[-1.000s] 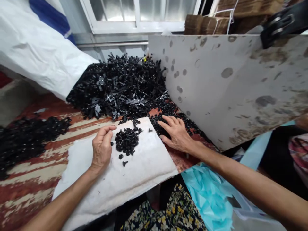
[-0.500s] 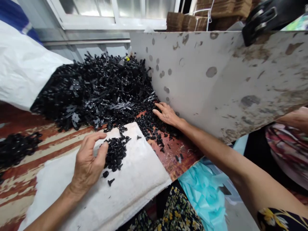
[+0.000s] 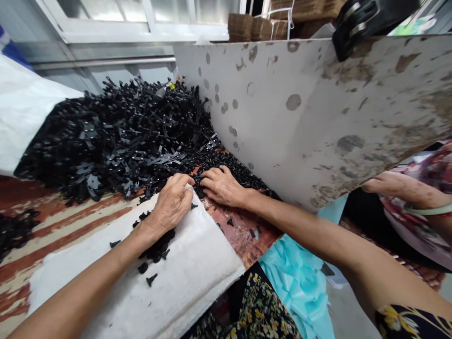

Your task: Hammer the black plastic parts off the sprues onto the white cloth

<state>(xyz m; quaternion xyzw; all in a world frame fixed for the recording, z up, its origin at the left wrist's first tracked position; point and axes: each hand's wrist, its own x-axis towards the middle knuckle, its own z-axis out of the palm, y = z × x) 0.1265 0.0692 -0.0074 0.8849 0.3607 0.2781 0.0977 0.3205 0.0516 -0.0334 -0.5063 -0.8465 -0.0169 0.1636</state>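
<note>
My left hand (image 3: 174,200) is at the far corner of a white padded sheet (image 3: 205,245), its fingers curled and pressed together. What they pinch, if anything, is hidden. Under that wrist, partly covered, lies a small heap of black plug-like pieces (image 3: 157,252) with round heads. My right hand (image 3: 224,187) rests just beyond the sheet's edge, fingers spread and bent down onto loose small black pieces (image 3: 247,176) on the worn red tabletop (image 3: 240,235). The two hands are close together, fingertips facing each other.
A big pile of black flat strips (image 3: 120,136) rises behind my hands, with a white sack (image 3: 31,108) to its left. A stained grey board (image 3: 268,117) stands upright on the right. Turquoise plastic (image 3: 296,282) hangs by my lap. Another person's arm (image 3: 406,188) shows at far right.
My left hand has moved forward and right from beside the plug-like heap to the sheet's corner. My right hand has come back leftward from the board towards it. The view has shifted slightly.
</note>
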